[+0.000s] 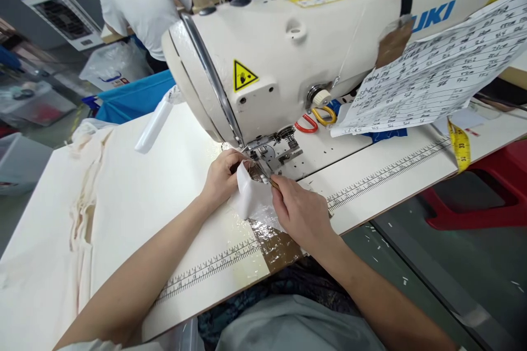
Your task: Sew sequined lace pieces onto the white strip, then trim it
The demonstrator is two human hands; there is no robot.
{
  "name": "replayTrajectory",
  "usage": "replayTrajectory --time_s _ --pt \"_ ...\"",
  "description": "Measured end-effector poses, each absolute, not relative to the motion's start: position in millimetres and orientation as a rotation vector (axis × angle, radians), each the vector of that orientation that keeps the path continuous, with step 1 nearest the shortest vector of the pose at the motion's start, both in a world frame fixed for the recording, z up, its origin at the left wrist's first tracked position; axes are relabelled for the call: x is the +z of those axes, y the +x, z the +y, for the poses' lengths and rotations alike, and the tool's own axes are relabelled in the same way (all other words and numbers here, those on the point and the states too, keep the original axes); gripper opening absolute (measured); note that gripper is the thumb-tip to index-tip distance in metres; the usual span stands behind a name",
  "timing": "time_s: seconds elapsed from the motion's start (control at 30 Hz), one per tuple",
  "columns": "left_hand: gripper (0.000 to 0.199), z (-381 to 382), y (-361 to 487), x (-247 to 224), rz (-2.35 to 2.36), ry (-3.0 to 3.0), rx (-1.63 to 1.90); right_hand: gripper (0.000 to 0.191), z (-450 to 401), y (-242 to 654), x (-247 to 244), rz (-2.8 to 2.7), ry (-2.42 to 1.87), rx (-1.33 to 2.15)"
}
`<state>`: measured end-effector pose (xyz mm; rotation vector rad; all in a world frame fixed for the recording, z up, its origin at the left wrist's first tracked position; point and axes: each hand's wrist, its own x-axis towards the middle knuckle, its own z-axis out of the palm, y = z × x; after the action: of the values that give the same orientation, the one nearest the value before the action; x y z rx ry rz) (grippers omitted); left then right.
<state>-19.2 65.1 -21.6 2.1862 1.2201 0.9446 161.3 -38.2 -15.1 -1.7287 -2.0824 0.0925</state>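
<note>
At the needle area of a white sewing machine (pixel 251 88), my left hand (pixel 222 178) pinches the edge of a small piece of white fabric (pixel 251 197). The fabric hangs folded toward me over the machine bed. From the right, my right hand (pixel 302 211) is closed around a slim tool (pixel 269 176) whose tip points up at the presser foot. Most of the tool is hidden in my fingers, so its exact kind does not show. The fabric lies between my two hands, just below the foot.
Cream fabric pieces (pixel 88 208) lie along the table's left side. Red-handled and yellow-handled scissors (pixel 308 123) lie behind the needle area. A handwritten sheet (pixel 436 71) leans at right, above a yellow tape measure (pixel 459 145). A person in white (pixel 135 0) stands beyond the machine.
</note>
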Motion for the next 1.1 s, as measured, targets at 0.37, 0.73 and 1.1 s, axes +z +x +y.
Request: replayTrajectory --time_s 0.37,0.73,1.1 --pt "0.016 63.0 -14.5 -18.5 1.284 2.418 0.850 0.035 -38.0 160.3 -13.5 -2.112 -1.758 0.080" --pt "0.013 63.6 -18.5 -19.2 1.290 2.436 0.929 0.035 -40.5 161.4 -13.5 -2.115 -1.756 0.109" --pt "0.021 66.6 -20.5 -19.1 0.935 2.935 1.017 0.033 -35.5 154.8 -6.9 -2.183 -1.886 0.111"
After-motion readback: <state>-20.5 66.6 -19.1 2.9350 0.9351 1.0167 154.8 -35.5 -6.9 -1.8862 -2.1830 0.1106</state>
